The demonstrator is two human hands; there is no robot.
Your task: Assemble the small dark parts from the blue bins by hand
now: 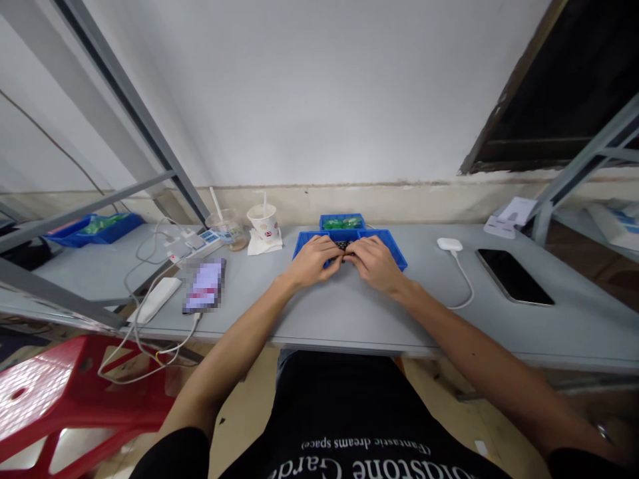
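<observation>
My left hand and my right hand come together over the front of the blue trays, fingertips almost touching. Both have their fingers bent and drawn together in a pinch; whatever is between them is too small and covered to make out. Beneath and just behind the fingertips, small dark pieces show in the middle blue tray. My hands partly cover a left blue tray and a right blue tray. Right behind stands another blue tray that holds green pieces.
Left on the grey table are a paper cup, a plastic cup, a power strip with cables and a phone. To the right lie a white earbud case and a dark phone. A red stool stands lower left.
</observation>
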